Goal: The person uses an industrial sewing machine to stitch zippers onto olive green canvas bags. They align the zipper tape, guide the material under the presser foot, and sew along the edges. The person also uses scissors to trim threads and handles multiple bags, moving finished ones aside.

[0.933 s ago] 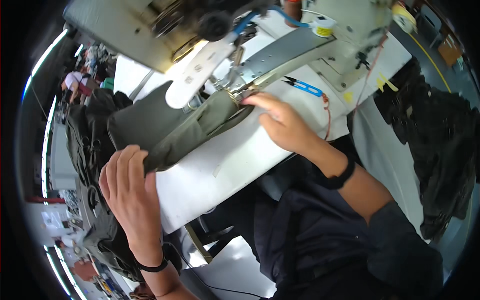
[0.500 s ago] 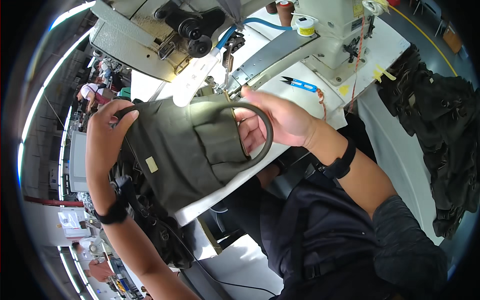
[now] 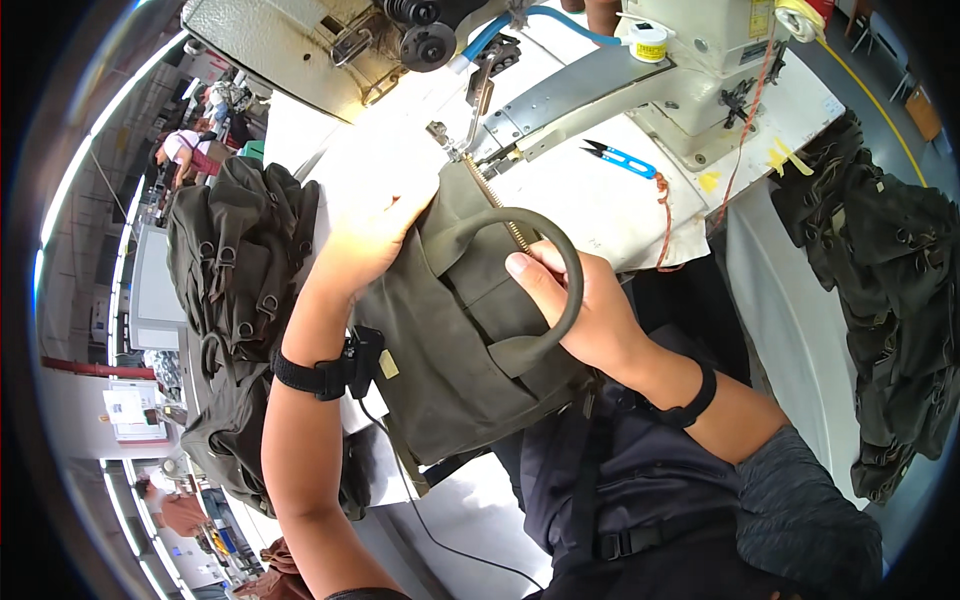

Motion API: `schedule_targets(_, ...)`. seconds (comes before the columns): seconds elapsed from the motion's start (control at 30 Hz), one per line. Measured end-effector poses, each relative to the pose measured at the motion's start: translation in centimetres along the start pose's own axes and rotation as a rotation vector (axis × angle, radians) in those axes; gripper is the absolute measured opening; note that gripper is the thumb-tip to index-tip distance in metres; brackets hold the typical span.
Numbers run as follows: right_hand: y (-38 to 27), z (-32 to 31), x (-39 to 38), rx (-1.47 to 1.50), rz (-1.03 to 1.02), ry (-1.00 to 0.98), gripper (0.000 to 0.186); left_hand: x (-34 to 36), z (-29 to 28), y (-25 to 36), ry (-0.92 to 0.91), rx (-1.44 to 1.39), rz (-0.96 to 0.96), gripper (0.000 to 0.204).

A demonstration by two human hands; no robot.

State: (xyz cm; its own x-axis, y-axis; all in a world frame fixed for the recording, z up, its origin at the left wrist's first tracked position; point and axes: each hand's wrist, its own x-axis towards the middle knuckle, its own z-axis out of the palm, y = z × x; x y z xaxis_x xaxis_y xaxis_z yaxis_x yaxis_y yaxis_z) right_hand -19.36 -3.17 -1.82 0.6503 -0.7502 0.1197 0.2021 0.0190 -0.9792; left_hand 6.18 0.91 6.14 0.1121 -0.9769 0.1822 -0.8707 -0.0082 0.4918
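Note:
A dark green handbag (image 3: 440, 390) lies partly on the white sewing table, with its zipper (image 3: 489, 190) running up to the presser foot (image 3: 450, 142) of a sewing machine. My right hand (image 3: 600, 320) reaches through the loop of the bag's handle (image 3: 572, 290). Its thumb lies on top and the fingers are under the zipper edge, pinching it. At the bag's upper left edge, my left hand (image 3: 365, 245) grips the fabric; bright lamp glare washes out its fingertips. A small pale label (image 3: 388, 363) shows on the bag.
Blue thread snips (image 3: 620, 158) lie right of the machine arm (image 3: 570, 105). A white tub (image 3: 648, 42) stands on the machine. Dark green bags are piled at the left (image 3: 240, 260) and right (image 3: 890, 290). A black cable (image 3: 430, 530) hangs below the table. People work in the far left background.
My left hand has left the handle at the far side and moved right to the bag's upper edge. The bag has turned and shifted right; my right thumb now lies on the zipper edge.

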Motion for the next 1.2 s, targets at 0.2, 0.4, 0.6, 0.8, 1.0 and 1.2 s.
schedule_targets(0.2,0.1,-0.3,-0.4,0.051,0.016,0.042,0.038,0.3,0.1,3.0,0.014,-0.410,-0.325,0.020)
schedule_targets(0.4,-0.2,0.0,0.1,0.076,-0.024,0.063,0.037,0.5,0.2,2.5,0.054,-0.351,-0.240,0.017)
schedule_targets(0.6,-0.4,0.4,0.4,0.110,-0.053,0.083,0.033,1.1,0.2,0.9,0.044,-0.369,-0.266,0.014)
schedule_targets(0.8,0.2,-0.2,-0.3,0.133,0.031,0.052,0.033,1.5,0.4,-0.5,-0.032,-0.504,-0.312,0.021)
schedule_targets(1.0,0.1,-0.5,0.4,0.126,0.030,0.039,0.036,2.3,0.2,-0.1,-0.025,-0.645,-0.388,0.020)
schedule_targets(1.2,0.7,0.1,2.1,0.118,-0.020,0.069,0.028,3.8,-0.5,-1.5,-0.047,-0.691,-0.341,0.027)
